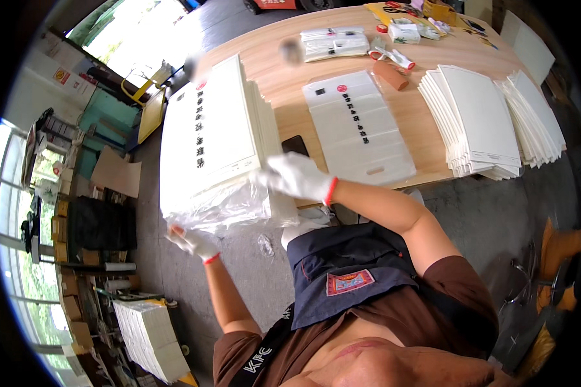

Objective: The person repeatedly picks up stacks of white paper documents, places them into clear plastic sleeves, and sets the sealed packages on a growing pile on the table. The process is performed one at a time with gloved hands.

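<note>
A tall stack of white paper sheets (229,122) stands at the table's left, its top packet in a clear printed plastic bag (219,205) whose loose, crumpled mouth hangs over the near edge. My right hand (298,177), in a white glove with a red cuff, has its fingers closed at the right corner of that bag's mouth. Below the bag's left corner, my left hand (193,244) is gloved too, with bare fingertips showing. Its fingers look slightly apart, with nothing visible in them. A flat printed plastic bag (361,126) lies right of the stack.
A black phone (295,146) lies between stack and flat bag. Fanned white paper packets (474,119) lie at the right, with another pile (532,119) beside them. Folded plastic bags (334,45), a brown roll (392,75) and a tissue box (405,32) sit farther back.
</note>
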{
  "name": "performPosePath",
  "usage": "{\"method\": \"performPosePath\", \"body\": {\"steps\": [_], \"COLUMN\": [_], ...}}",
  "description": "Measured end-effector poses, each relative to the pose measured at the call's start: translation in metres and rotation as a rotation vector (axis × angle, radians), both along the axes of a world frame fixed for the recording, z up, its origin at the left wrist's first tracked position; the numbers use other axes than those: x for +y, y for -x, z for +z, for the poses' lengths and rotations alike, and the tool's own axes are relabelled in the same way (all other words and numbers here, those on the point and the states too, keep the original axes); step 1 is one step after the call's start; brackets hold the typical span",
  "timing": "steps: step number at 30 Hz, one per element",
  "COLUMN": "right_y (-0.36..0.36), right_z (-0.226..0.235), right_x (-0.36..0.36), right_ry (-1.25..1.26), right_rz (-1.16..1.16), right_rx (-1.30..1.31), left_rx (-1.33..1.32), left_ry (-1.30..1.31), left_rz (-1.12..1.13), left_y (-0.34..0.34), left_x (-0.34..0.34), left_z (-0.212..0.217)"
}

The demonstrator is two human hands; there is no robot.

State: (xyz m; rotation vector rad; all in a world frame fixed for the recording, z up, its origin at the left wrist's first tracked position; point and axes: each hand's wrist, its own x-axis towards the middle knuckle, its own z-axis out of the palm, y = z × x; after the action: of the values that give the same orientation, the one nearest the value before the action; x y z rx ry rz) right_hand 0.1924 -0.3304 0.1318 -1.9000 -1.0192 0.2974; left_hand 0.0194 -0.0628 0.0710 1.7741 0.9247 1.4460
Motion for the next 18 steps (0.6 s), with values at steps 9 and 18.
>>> {"method": "performPosePath", "body": {"steps": [9,18], "right_y": [0.083,0.106], "right_z": [-0.139,-0.137], "right_x": [-0.145,-0.201], "right_ry": [0.312,0.160], "right_rz": [0.031,-0.328], "right_rx": [0.723,0.715], "left_rx": [0.610,0.961], "left_ry": [0.093,-0.320], "left_rz": [-1.198,-1.433], "left_y": [-0.078,-0.243], "left_x": [-0.241,-0.296], "left_z": [-0.132,-0.140]}}
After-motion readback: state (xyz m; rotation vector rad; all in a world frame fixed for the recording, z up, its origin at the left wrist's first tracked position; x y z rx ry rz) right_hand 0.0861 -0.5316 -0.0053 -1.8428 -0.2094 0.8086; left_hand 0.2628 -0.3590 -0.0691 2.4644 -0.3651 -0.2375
